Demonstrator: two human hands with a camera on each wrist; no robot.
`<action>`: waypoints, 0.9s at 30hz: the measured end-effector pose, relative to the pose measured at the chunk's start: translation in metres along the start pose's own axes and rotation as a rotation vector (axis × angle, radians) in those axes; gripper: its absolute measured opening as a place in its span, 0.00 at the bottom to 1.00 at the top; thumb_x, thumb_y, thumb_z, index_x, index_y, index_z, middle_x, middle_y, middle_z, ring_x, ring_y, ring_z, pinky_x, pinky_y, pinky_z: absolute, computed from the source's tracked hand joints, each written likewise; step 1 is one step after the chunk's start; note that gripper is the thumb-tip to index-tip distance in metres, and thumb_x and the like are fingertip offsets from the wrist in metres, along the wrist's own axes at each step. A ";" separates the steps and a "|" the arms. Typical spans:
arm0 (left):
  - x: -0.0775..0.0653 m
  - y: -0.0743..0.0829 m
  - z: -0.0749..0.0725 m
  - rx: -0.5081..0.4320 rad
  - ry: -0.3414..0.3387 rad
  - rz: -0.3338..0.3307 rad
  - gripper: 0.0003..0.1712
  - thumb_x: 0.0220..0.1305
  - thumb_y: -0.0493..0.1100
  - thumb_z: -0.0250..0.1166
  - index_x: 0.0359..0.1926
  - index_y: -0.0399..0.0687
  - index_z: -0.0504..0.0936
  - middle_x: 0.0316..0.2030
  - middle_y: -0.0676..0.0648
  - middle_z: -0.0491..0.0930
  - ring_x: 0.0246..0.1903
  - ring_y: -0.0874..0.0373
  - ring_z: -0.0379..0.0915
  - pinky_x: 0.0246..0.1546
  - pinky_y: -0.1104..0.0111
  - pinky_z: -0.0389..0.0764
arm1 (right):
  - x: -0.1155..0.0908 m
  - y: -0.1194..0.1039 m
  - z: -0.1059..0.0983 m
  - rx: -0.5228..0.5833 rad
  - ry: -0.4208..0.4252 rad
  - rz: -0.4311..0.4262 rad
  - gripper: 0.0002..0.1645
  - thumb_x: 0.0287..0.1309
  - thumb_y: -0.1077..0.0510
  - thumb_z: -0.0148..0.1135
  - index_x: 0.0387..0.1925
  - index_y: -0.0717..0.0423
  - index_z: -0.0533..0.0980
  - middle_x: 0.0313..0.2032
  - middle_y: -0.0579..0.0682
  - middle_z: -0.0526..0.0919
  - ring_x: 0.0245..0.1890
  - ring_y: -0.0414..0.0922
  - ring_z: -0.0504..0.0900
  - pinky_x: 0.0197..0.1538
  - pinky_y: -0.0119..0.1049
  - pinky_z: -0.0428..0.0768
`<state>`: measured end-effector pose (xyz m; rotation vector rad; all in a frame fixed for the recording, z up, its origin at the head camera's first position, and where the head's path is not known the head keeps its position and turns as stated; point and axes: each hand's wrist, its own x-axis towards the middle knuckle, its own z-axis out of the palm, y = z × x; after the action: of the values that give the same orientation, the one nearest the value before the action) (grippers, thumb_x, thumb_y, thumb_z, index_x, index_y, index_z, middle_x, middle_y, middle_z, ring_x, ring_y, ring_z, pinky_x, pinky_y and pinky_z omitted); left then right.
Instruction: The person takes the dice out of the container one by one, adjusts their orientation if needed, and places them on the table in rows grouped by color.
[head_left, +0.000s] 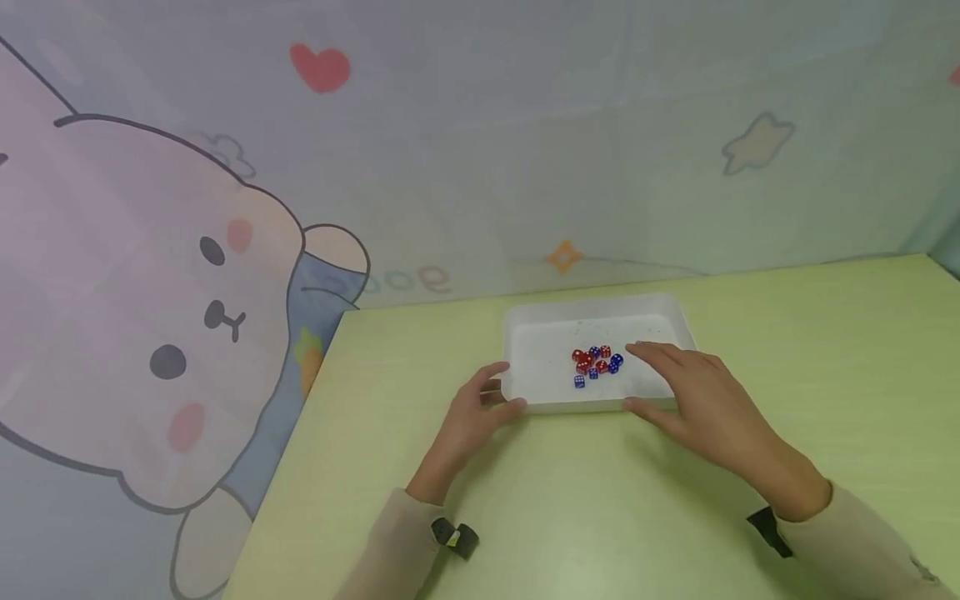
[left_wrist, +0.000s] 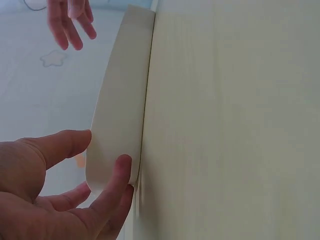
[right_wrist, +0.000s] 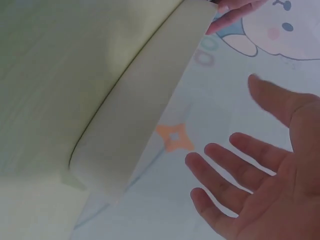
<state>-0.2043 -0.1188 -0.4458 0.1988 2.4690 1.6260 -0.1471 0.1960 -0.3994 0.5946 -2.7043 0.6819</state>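
Note:
A shallow white tray (head_left: 540, 407) holds several red dice (head_left: 582, 367) and blue dice (head_left: 579, 382), loosely clustered near its middle. My left hand (head_left: 472, 417) grips the tray's near left corner. In the left wrist view, the thumb (left_wrist: 77, 141) is at the tray's rim and the other fingers bend round the corner. My right hand (head_left: 708, 408) hovers over the tray's right side, just right of the dice, with spread, relaxed fingers. Nothing shows between those fingers (right_wrist: 220, 185) in the right wrist view. The tray walls hide the dice from both wrist views.
The tray lies flat on a pale yellow-green table (head_left: 570, 500). Behind the table hangs a cloth backdrop (head_left: 480, 167) printed with a cartoon animal, a heart and stars. Dark straps (head_left: 456, 537) sit at the sleeve cuffs.

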 end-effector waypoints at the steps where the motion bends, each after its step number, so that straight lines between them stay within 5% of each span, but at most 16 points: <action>1: -0.001 0.001 0.000 0.001 0.004 0.002 0.38 0.67 0.44 0.74 0.75 0.49 0.72 0.63 0.35 0.77 0.62 0.42 0.78 0.54 0.55 0.82 | 0.003 0.000 0.000 0.003 0.015 0.008 0.37 0.65 0.47 0.74 0.69 0.58 0.75 0.64 0.61 0.82 0.62 0.63 0.82 0.63 0.68 0.72; 10: -0.006 0.004 -0.004 0.067 0.052 -0.003 0.37 0.67 0.44 0.75 0.74 0.47 0.73 0.63 0.34 0.78 0.61 0.42 0.78 0.57 0.52 0.82 | 0.031 0.000 0.009 0.059 0.011 0.038 0.27 0.64 0.56 0.74 0.62 0.60 0.80 0.60 0.62 0.85 0.58 0.64 0.84 0.61 0.68 0.75; 27: -0.002 0.004 0.000 0.007 0.001 0.008 0.43 0.69 0.44 0.73 0.80 0.49 0.65 0.64 0.35 0.80 0.63 0.43 0.80 0.60 0.51 0.81 | 0.069 0.001 0.008 0.123 -0.035 0.126 0.25 0.66 0.63 0.70 0.63 0.62 0.78 0.66 0.63 0.78 0.61 0.65 0.80 0.57 0.62 0.80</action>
<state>-0.2020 -0.1175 -0.4418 0.2100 2.4780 1.6213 -0.2086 0.1709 -0.3810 0.4709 -2.7660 0.8839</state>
